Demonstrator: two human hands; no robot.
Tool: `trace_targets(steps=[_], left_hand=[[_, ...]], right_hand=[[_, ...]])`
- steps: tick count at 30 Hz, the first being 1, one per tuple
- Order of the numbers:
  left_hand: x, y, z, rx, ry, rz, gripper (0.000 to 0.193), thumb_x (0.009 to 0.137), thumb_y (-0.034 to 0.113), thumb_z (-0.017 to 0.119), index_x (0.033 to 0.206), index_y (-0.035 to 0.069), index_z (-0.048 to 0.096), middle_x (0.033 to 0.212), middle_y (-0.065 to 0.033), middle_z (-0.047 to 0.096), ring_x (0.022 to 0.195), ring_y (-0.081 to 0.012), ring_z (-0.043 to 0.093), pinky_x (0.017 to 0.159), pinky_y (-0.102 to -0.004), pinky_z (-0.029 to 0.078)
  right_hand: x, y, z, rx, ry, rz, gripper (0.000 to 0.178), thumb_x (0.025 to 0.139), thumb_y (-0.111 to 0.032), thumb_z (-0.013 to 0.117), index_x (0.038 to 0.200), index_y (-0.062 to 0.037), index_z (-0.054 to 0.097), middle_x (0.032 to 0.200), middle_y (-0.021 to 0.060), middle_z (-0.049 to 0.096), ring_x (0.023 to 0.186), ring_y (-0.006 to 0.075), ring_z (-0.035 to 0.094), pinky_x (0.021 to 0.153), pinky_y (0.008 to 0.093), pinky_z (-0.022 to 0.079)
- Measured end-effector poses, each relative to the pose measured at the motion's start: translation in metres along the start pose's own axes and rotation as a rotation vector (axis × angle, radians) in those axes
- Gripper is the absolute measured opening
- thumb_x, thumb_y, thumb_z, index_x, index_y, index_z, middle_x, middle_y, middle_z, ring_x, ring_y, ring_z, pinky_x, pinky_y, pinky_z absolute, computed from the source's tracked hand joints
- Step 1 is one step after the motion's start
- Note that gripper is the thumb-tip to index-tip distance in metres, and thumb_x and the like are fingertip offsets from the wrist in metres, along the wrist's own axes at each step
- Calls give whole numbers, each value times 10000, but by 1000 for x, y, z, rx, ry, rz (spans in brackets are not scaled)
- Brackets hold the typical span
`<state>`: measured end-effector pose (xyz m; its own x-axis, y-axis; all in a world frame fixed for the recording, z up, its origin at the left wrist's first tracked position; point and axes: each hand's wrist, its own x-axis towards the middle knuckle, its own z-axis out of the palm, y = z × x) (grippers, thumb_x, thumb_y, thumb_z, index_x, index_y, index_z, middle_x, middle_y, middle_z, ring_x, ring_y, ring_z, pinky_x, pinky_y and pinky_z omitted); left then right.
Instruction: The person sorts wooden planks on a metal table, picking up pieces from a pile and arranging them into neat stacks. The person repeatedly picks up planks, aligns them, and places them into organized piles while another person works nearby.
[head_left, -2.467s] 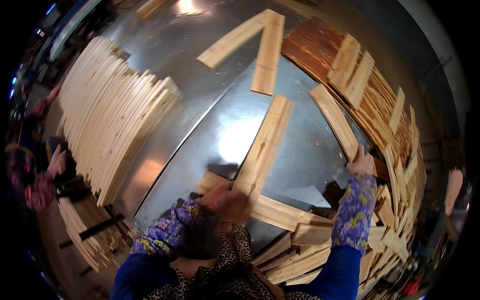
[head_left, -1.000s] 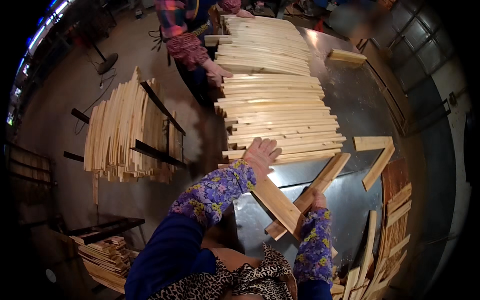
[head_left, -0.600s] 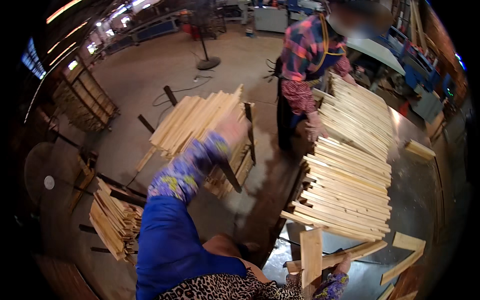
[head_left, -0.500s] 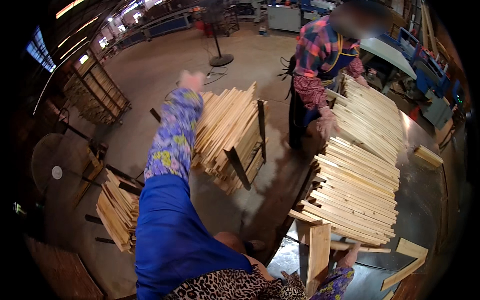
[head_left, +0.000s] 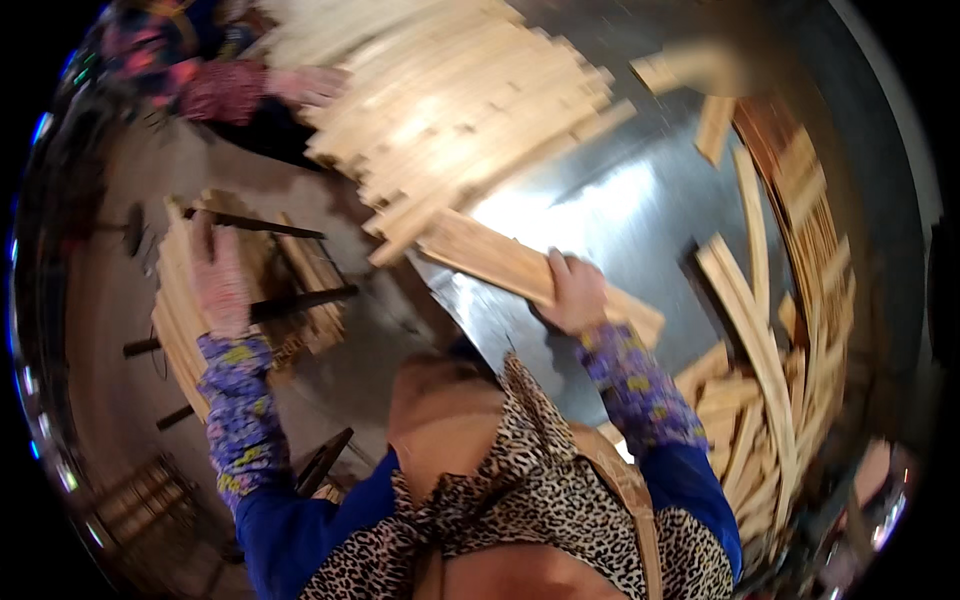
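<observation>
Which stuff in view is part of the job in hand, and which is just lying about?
Likely in the job:
plank in the right hand
racked strips by the left hand
row of strips on the metal table, co-worker's hand at its edge

Likely just lying about:
loose board, upper right
heaped boards, right
reddish-brown panel

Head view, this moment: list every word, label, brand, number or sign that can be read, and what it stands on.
None can be read.
Board at the right hand: no lettering visible.
Rows of pale slats: blurred, no lettering visible.
Floral sleeve: pattern only.
Clutter at the lower right rim: too blurred to tell.
</observation>
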<state>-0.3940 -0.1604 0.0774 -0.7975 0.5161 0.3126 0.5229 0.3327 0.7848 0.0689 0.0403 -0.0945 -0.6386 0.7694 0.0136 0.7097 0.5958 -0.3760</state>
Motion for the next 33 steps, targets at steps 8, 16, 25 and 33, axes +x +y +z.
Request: trace_targets(steps=[8, 16, 25, 33], left_hand=[[-142, 33, 182, -334, -392, 735, 573, 1004, 72, 715, 1547, -36, 566, 1512, -194, 636, 1402, -316, 610, 1204, -392, 472], [-137, 114, 237, 356, -903, 691, 800, 890, 475, 809, 1540, 84, 556, 1552, -207, 586, 1508, -408, 485, 1311, -522, 330], [31, 70, 165, 435, -130, 485, 661, 864, 268, 833, 1446, 32, 628, 1424, -211, 665, 1328, -413, 623, 1165, -478, 497], [-128, 79, 264, -36, -904, 489, 558, 900, 130, 833, 1419, 17, 660, 1357, -234, 697, 1250, -419, 671, 1074, -491, 552]], right_hand=[[-50, 13, -91, 652, 143, 624, 790, 937, -517, 743, 1498, -4, 528, 1117, 239, 734, 1087, 395, 724, 1000, 480, 544], [128, 4, 64, 794, -18, 586, 748, 1044, -590, 613, 1436, 48, 617, 1269, 279, 753, 1204, 408, 721, 1028, 456, 543], [-62, 308, -95, -379, 201, 405, 1203, 601, -613, 942, 1565, -56, 486, 1376, 263, 657, 1269, 478, 621, 1124, 603, 480], [-172, 269, -141, -379, -350, 684, 985, 731, -480, 905, 1560, -133, 501, 1340, 221, 660, 1270, 414, 625, 1061, 514, 527]])
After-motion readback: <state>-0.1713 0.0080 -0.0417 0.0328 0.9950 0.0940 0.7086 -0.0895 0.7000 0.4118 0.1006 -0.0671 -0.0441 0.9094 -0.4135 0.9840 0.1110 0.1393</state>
